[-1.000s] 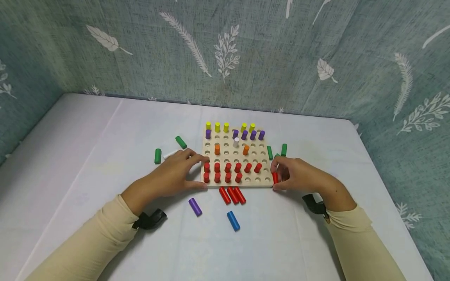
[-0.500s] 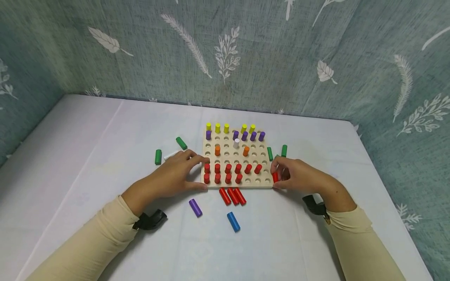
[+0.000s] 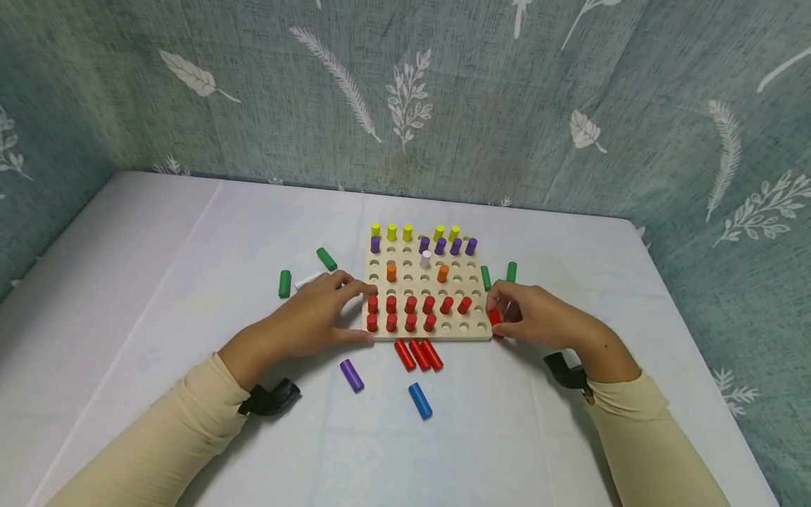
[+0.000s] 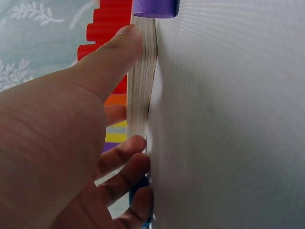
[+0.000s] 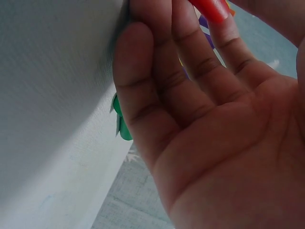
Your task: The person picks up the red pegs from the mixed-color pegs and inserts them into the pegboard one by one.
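Note:
A pale wooden pegboard point(image 3: 467, 338) lies mid-table, with rows of upright pegs in its holes. My left hand point(image 3: 317, 310) rests at its left side, thumb point(image 4: 126, 45) against the board's edge near the front corner and the index fingertip at the rim farther back. The other fingers lie low along that side, close to the tabletop. At the right edge, my right hand point(image 3: 538, 317) pinches a red peg point(image 3: 495, 320) between thumb and fingers, the peg slightly tilted. Part of that red peg point(image 5: 217, 9) shows at the top of the right wrist view.
Three loose red pegs point(image 3: 419, 353), a purple peg point(image 3: 351, 375) and a blue peg point(image 3: 420, 401) lie before the board. Green pegs point(image 3: 285, 284) and a white peg point(image 3: 307, 281) lie left, more green pegs point(image 3: 511, 272) right. A patterned cloth point(image 3: 405, 105) hangs behind the table.
My right thumb has shifted slightly up along the red peg, and more of the peg's lower end shows. The left hand and the board stay put.

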The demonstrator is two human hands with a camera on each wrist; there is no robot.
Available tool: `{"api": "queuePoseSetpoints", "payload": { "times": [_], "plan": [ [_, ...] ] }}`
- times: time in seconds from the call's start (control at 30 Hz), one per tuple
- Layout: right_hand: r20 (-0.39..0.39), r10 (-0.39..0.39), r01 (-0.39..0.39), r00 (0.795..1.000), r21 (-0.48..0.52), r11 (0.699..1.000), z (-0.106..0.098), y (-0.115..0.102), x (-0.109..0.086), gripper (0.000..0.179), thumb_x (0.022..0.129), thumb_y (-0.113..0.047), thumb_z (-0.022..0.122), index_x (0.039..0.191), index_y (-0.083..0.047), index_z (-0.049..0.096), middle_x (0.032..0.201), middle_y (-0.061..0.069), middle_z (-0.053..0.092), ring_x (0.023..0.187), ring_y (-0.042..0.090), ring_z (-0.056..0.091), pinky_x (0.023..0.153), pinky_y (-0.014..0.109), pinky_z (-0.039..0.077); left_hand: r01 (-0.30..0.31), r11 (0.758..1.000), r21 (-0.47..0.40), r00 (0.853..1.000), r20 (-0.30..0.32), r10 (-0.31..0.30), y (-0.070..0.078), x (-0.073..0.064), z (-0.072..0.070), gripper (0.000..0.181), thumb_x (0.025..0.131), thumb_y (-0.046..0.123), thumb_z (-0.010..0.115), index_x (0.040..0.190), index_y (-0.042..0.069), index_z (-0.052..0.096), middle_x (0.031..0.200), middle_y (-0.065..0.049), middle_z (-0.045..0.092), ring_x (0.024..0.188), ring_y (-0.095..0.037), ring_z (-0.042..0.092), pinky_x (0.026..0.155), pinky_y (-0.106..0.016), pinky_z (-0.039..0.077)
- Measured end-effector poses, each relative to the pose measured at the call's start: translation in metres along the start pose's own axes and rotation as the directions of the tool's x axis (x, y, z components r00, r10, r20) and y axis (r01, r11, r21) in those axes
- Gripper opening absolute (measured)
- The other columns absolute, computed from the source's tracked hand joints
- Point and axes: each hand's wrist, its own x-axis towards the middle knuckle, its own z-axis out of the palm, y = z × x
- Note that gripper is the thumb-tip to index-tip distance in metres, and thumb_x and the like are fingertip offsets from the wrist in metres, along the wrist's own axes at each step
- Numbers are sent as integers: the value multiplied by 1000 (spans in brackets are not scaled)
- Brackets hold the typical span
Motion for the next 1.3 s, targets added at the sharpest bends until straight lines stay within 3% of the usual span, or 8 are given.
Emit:
{"api": "queuePoseSetpoints", "payload": {
  "times": [0.3, 0.77, 1.07, 1.3],
  "plan": [
    [-42, 25, -24, 999, 29, 999, -2, -4, 0, 29, 90, -11, 73, 113, -12, 55, 92, 5, 64, 80, 18, 58, 67, 30, 54, 9, 1000, -5, 1000, 6, -9, 0, 0, 0, 82, 75, 57, 81, 146, 27, 50, 139, -11, 53, 130, -32, 50, 109, -58, 43],
    [-162, -35, 34, 986, -13, 999, -1, -4, 1, 31, 89, -8, 74, 118, -10, 62, 96, 3, 68, 83, 18, 61, 68, 31, 53, 6, 1000, 0, 1000, 1, -6, 0, 0, 1, 83, 75, 58, 81, 146, 27, 50, 139, -11, 53, 130, -32, 49, 109, -58, 42],
    [-209, -69, 67, 976, -18, 998, 1, -7, 1, 27, 91, -6, 71, 116, -8, 63, 103, 3, 70, 91, 18, 64, 81, 35, 54, 8, 1000, 7, 1000, -4, -8, -1, 0, 2, 84, 75, 58, 81, 147, 27, 49, 139, -11, 53, 129, -31, 50, 109, -56, 43],
    [-217, -63, 61, 974, -16, 998, 3, -8, 3, 25, 92, -6, 70, 117, -9, 63, 104, 2, 71, 92, 17, 64, 84, 37, 54, 12, 1000, 5, 1000, 0, -12, 0, 0, 2, 84, 75, 58, 81, 147, 27, 49, 139, -11, 53, 129, -31, 50, 109, -56, 42]
  ]
}}
